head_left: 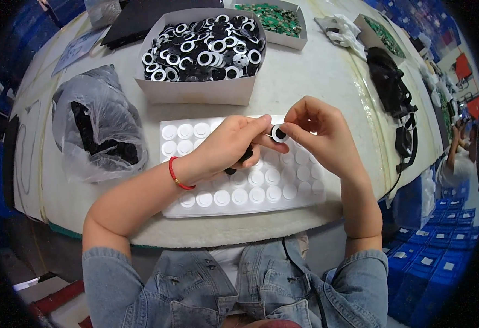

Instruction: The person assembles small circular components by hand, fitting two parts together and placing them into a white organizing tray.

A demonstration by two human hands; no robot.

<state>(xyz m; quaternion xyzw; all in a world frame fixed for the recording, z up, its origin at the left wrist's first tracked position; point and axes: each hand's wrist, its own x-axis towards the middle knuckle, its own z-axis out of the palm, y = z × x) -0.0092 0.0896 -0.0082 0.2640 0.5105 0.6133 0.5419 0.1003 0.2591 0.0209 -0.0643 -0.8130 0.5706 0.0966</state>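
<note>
So, a small round disc [279,133] is what's being handled here; it's black in the middle with a clean white ring around it, kind of like a chunky washer, and it's held up in the air above the near sheet. It's pinched at the fingertips of both hands, which are brought right together on it; the left hand [234,141] is curled in from one side, the right hand [321,134] is closed on it by thumb and fingers from the other. Some dark pieces [246,154] are tucked under the left palm, though whether they're more of the same discs can't really be told, since they're mostly covered by the fingers.

Below that, a flat white sheet [261,208] is laid out, covered in neat rows of round white stickers or pads [222,197]; the surface looks smooth and matte. A red braided bracelet [175,177] is worn on the left wrist.

Further out, a pale cardboard box [198,93] is heaped with loose black-and-white discs [201,52]; to the left, black parts are bunched inside a crinkly clear plastic bag [75,158]; green circuit boards [269,19] are piled in another box behind. Everything's set on a cream tabletop [327,71]; off to the right, blue bins [442,273] are tagged with small white labels [427,261], too small to be read.
</note>
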